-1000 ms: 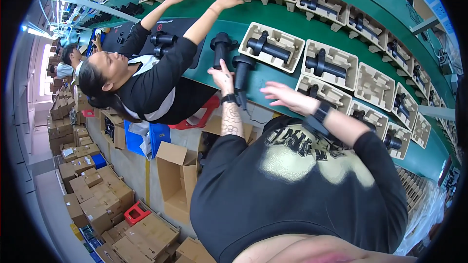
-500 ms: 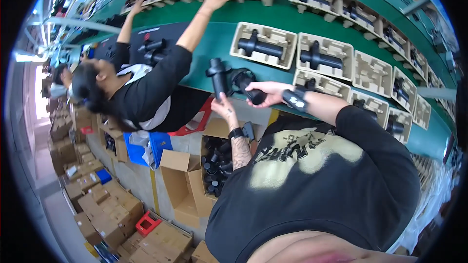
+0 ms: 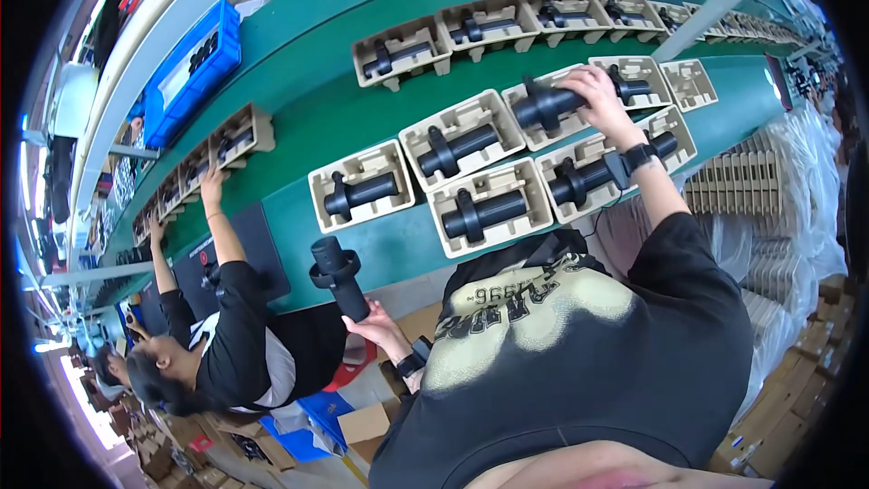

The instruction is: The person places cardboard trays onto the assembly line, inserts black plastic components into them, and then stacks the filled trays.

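Note:
My left hand (image 3: 375, 326) is closed round the lower end of a black cylindrical device (image 3: 341, 279) with a wide ring collar, held tilted at the bench's front edge. My right hand (image 3: 593, 95) reaches across the bench, fingers wrapped over the end of a second black cylindrical device (image 3: 546, 110). That one is at a beige moulded tray (image 3: 514, 93); whether it rests on the bottom cannot be seen. Similar devices lie in the neighbouring trays, among them a front tray (image 3: 444, 202) and a left tray (image 3: 317, 188).
More filled trays (image 3: 362, 52) line the green belt (image 3: 308, 81) behind the bench. An empty tray (image 3: 690, 86) sits at the right end. A co-worker (image 3: 235, 335) reaches toward trays on the left. A blue bin (image 3: 195, 72) stands at the far left; stacked trays (image 3: 738, 183) are at right.
The view has swung to the right. My right hand has carried its black device from beside the left one over to a tray. The left hand keeps its hold on the other.

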